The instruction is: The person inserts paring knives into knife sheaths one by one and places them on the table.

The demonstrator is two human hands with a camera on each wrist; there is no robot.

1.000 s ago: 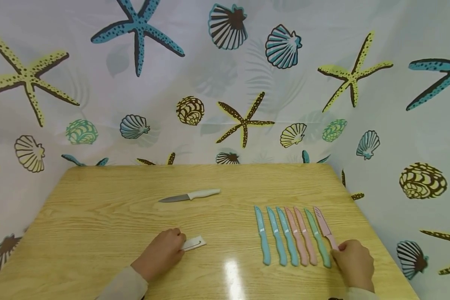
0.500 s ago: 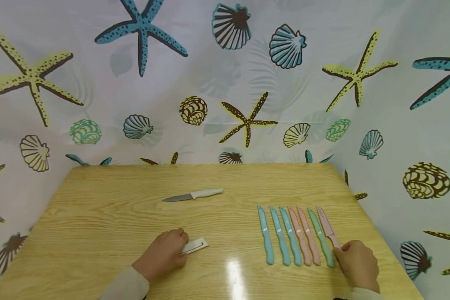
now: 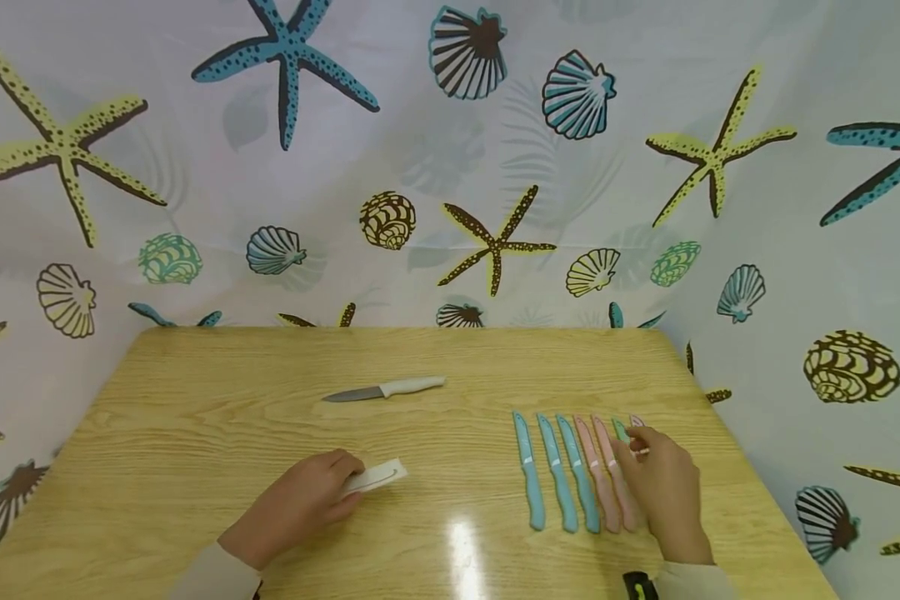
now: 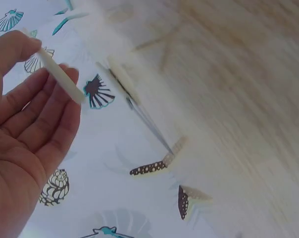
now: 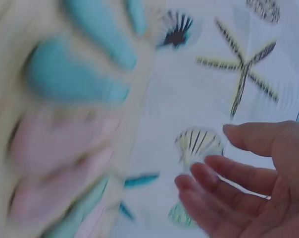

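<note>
My left hand (image 3: 300,504) pinches a white knife sheath (image 3: 378,477), a flat strip with a curved dark line near its end. In the left wrist view the thumb and fingertips hold the sheath (image 4: 60,77), the other fingers loosely bent. Farther back lies a paring knife (image 3: 386,389) with a grey blade and white handle. My right hand (image 3: 667,492) is over the right end of a row of knives, its fingers relaxed and holding nothing in the right wrist view. It hides most of a green knife (image 3: 619,428) and a broad pink knife (image 3: 637,420).
Left of the right hand, several blue knives (image 3: 529,479) and two pink knives (image 3: 603,475) lie side by side, handles toward me. The wooden table (image 3: 195,400) meets a shell-and-starfish printed cloth (image 3: 330,167) at the back and sides.
My right hand has let go of the broad pink knife's handle and moved forward and left over the row. My left hand has shifted slightly left with the sheath, which tilts up more.
</note>
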